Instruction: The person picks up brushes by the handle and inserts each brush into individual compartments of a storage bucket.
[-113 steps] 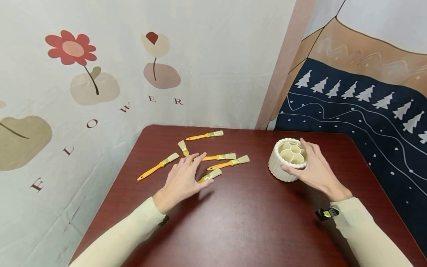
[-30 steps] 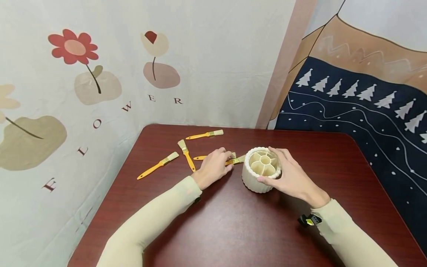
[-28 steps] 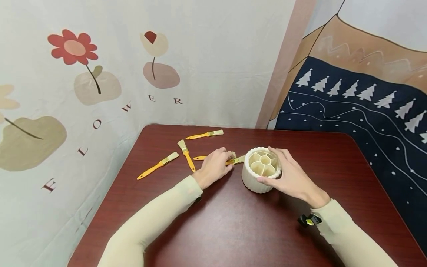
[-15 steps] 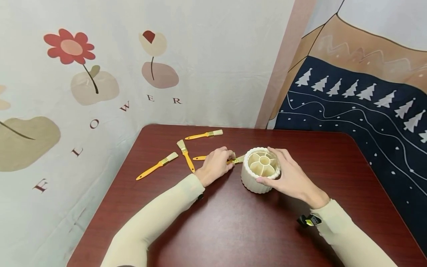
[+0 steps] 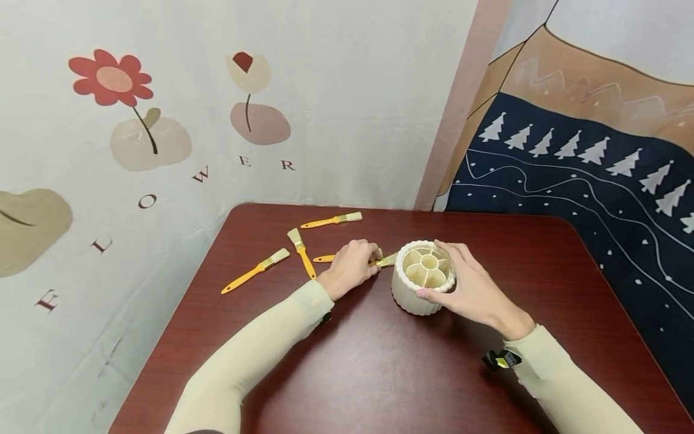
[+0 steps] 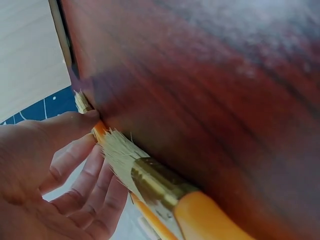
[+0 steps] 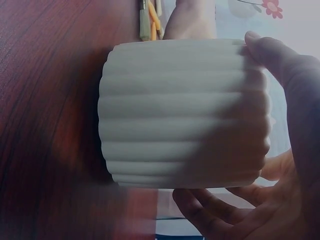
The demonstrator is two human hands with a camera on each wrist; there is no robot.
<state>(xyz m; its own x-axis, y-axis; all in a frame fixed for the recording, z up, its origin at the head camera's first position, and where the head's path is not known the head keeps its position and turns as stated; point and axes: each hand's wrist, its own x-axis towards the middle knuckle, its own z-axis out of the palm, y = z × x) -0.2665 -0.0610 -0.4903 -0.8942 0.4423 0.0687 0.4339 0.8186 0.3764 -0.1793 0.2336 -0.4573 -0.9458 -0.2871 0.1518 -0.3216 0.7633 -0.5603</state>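
My left hand (image 5: 349,268) pinches a yellow-handled paintbrush (image 5: 387,261) between thumb and fingers. In the left wrist view the pinched paintbrush (image 6: 100,131) is held low by the tabletop, its pale bristles pointing away. Closer to that camera lies another paintbrush (image 6: 155,180). With the thumb at the near rim and fingers on the far side, my right hand (image 5: 479,292) grips a cream fluted round holder (image 5: 417,295). Petal-shaped compartments around a central ring show inside it. The holder stands upright on the table, its wall (image 7: 180,115) filling the right wrist view.
On the dark red table (image 5: 379,374), one paintbrush (image 5: 331,220) lies at the back, another (image 5: 302,253) left of my left hand, and a third paintbrush (image 5: 255,271) farther left. A partly covered paintbrush handle (image 5: 324,259) shows behind the left hand. Printed cloths hang behind.
Since the earliest frame, my right hand has brought the holder left and nearer, and my left hand has moved right and pinched a paintbrush. Over the last second both hands stay nearly still.
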